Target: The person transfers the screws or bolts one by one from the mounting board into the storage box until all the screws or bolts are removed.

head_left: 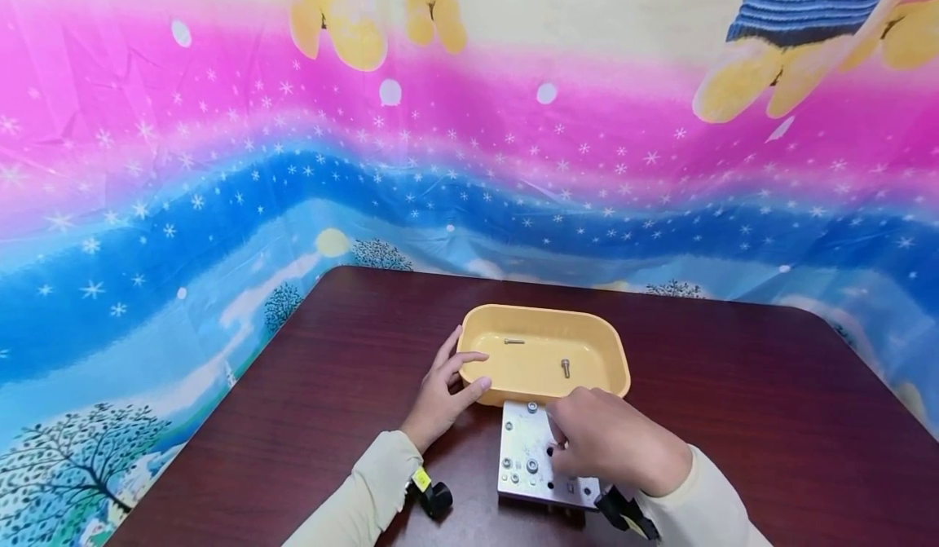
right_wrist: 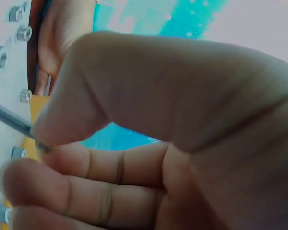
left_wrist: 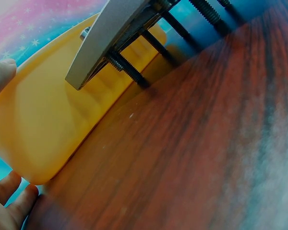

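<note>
My left hand [head_left: 440, 392] lies at the left end of a yellow plastic bin [head_left: 546, 394], fingers spread and fairly straight, with thumb and forefinger overlapping its rim. Just in front of the bin is a silver metal plate [head_left: 517, 445] fitted with several socket-head screws and some bare holes. Over the plate's right part, my right hand [head_left: 612, 441] pinches a thin grey metal rod [right_wrist: 12, 120] between thumb and forefinger. The rod slants toward the plate; its far end is outside the right wrist view. Threaded screw shanks [left_wrist: 156, 44] stick out beneath the plate.
Inside the bin lie a slim screw [head_left: 514, 341] and a thicker socket-head screw [head_left: 566, 368]. Everything stands on a dark reddish wood table [head_left: 352, 368]. A patterned cloth [head_left: 440, 164] hangs behind the table's far edge.
</note>
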Demonstrator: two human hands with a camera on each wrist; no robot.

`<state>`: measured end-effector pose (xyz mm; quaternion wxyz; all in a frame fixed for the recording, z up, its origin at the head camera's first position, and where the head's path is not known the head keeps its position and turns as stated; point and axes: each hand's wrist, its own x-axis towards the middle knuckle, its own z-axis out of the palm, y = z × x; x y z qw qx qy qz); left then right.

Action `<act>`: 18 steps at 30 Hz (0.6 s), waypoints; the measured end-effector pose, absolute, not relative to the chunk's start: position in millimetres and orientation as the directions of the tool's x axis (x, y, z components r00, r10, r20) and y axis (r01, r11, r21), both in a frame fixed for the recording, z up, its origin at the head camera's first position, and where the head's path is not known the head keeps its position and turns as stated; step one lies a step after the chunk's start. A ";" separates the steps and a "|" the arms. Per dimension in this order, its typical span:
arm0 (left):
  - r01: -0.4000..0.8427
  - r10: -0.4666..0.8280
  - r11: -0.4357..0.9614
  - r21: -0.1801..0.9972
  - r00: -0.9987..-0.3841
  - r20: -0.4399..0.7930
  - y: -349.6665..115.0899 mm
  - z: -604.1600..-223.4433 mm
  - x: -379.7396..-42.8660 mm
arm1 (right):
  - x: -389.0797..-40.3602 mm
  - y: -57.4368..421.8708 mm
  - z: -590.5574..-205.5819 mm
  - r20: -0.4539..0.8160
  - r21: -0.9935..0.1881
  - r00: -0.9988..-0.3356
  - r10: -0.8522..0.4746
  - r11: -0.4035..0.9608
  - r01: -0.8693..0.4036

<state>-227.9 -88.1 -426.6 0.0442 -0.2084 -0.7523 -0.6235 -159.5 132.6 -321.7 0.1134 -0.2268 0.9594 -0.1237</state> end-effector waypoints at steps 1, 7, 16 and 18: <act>0.370 0.259 0.135 0.919 -0.909 0.328 -88.1 -426.6 -227.8 | -159.4 133.7 -320.6 -0.159 -0.304 -0.872 -0.462 0.864 -0.402; 0.364 0.261 0.123 0.923 -0.909 0.324 -88.5 -426.6 -227.6 | -161.3 136.8 -317.6 -0.135 -0.354 -0.863 -0.487 0.837 -0.417; 0.364 0.262 0.109 0.925 -0.908 0.327 -88.3 -427.4 -228.0 | -167.7 138.2 -319.3 -0.051 -0.330 -0.842 -0.537 0.805 -0.494; 0.363 0.261 0.113 0.925 -0.909 0.325 -88.4 -427.0 -227.7 | -169.1 138.7 -319.8 -0.034 -0.337 -0.838 -0.545 0.795 -0.504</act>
